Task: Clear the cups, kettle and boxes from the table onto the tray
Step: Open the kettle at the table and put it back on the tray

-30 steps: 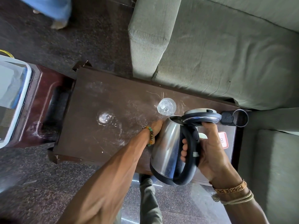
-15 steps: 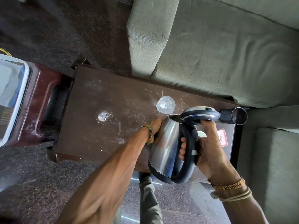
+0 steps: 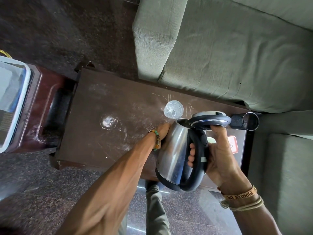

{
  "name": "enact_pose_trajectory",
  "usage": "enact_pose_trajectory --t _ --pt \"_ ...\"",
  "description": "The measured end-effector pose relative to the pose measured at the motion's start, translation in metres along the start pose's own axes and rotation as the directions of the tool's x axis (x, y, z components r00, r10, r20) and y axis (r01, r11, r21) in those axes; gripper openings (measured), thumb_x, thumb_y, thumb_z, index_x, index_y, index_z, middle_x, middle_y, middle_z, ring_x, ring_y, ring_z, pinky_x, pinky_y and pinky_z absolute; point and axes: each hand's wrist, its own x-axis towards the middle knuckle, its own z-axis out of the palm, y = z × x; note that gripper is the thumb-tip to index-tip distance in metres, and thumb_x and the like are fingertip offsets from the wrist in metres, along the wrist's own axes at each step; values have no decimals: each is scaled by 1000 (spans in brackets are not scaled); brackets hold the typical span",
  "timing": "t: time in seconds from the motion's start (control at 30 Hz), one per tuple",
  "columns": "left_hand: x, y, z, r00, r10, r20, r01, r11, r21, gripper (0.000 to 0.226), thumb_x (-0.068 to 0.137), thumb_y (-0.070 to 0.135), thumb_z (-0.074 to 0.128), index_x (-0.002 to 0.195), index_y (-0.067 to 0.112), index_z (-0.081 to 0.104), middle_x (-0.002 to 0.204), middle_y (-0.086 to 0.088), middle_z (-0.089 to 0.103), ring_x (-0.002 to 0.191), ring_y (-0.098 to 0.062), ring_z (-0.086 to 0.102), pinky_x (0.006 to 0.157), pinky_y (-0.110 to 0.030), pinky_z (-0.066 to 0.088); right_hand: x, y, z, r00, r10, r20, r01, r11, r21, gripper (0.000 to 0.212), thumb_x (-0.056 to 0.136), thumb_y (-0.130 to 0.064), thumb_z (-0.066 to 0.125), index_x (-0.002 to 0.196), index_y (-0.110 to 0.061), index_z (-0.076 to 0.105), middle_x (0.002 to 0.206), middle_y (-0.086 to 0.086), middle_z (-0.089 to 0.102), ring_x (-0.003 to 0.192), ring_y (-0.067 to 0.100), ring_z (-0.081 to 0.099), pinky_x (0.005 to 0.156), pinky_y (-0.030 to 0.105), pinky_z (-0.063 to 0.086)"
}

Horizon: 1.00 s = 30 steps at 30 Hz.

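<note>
The right hand (image 3: 218,153) holds the kettle (image 3: 172,155) by its black handle (image 3: 198,150). The fingers curl round the handle and the thumb pushes up against the lid (image 3: 210,120), likely so the lid stays put while the kettle is carried. The kettle is tipped and looks lifted off the surface (image 3: 101,150), over its right end. The left hand (image 3: 163,131) reaches in behind the kettle. Its fingers are hidden, so I cannot tell if they are spread or holding something. It may be steadying the shiny side. A clear cup (image 3: 173,109) stands just beside the spout, and a second clear cup (image 3: 108,122) stands more to the left. A black cup (image 3: 250,122) lies at the far right end, and a box (image 3: 232,144) with a red label peeks out under the kettle. The dark red tray (image 3: 39,99) waits at the left end, well apart from the kettle, so the kettle has to cross over both clear cups.
</note>
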Motion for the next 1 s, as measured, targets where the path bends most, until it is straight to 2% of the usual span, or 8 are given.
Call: enact_pose_trajectory --t 0.2,0.3,0.4,0.53,0.67,0.83,0.9,1.0 --pt "-2 1 0 999 45 -13 -45 998 39 46 90 52 50 100 11 68 113 -15 69 105 -31 65 99 -44 49 -2 4 -2 1000 -15 -21 15 1000 -4 82 51 -83 61 74 -5 64 65 14 54 53 25 51 57 32 48" --pt "-5 4 1 996 83 -34 -81 995 52 38 90 48 47 88 15 67 111 -15 70 97 -29 65 95 -42 50 -3 8 -4 999 -41 -24 41 999 8 84 54 -84 59 75 -3 63 64 15 52 54 25 49 57 33 46" --pt "-11 7 4 989 138 -58 -134 988 73 34 90 42 47 92 14 66 110 -15 70 102 -31 65 98 -46 48 -5 10 -6 997 -75 -22 75 997 8 86 53 -85 58 78 -3 64 65 15 53 55 26 50 60 35 46" --pt "-16 11 7 974 205 -96 -198 977 77 27 88 36 47 91 14 62 115 -21 67 91 -24 60 99 -48 46 -10 10 -10 994 -109 -11 109 994 -7 89 55 -85 55 82 -1 64 67 17 53 58 28 52 62 36 49" --pt "-19 12 10 953 254 -167 -239 965 104 30 79 41 50 83 15 65 105 -19 70 103 -36 65 99 -51 48 -14 9 -13 994 -110 -11 110 992 -62 92 54 -88 52 80 0 63 67 19 54 63 29 52 63 35 50" --pt "-22 13 12 938 290 -190 -273 956 111 31 76 43 51 77 16 66 102 -18 71 105 -36 64 98 -51 48 -21 11 -14 992 -129 -13 128 989 -79 94 61 -86 47 88 2 64 69 20 55 64 31 55 74 41 49" --pt "-27 14 13 931 312 -190 -297 949 104 27 81 39 51 70 18 65 99 -16 72 99 -33 65 95 -45 50 -24 12 -15 988 -153 -7 152 984 -88 97 64 -86 44 95 3 67 72 20 56 63 31 56 79 45 48" --pt "-33 17 16 895 397 -203 -388 918 88 26 86 26 51 62 19 60 81 -9 65 81 -22 56 76 -36 46 -30 15 -14 983 -175 49 180 973 -145 107 66 -91 37 106 4 67 80 23 56 72 31 55 74 38 49"
